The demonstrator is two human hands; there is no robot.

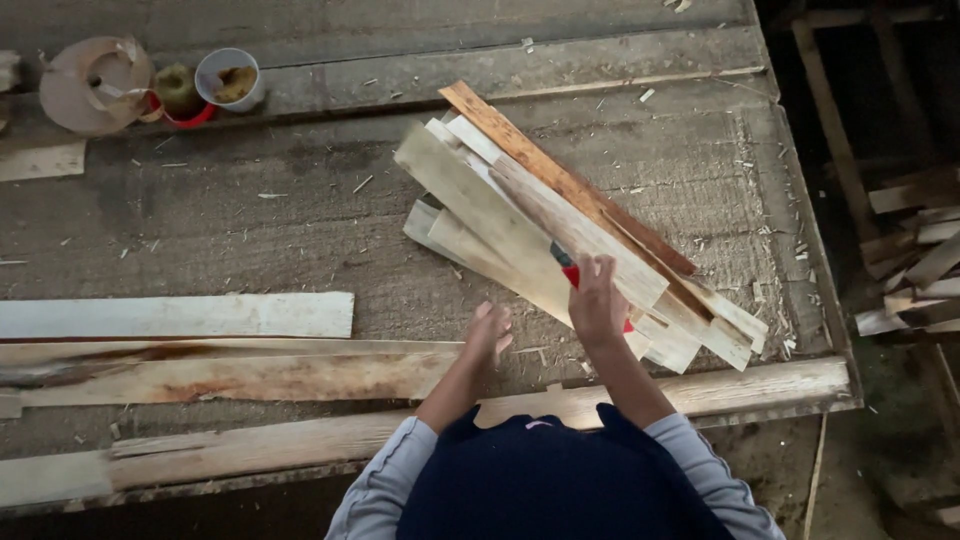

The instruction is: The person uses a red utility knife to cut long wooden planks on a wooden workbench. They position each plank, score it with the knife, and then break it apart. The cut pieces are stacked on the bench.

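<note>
Wooden slats (560, 225) lie under the right hand (597, 300), grip closed on a red tool (570, 274).

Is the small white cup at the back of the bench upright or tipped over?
Upright, it seems. The white cup shows its round open mouth to the camera, with something yellowish inside, beside the tape roll. How full it is cannot be told.

You see two hands (490, 335) and one pile of wood offcuts (560, 225). Three long planks (180, 315) lie on your bench (250, 220). One white cup (228, 78) stands there.
</note>
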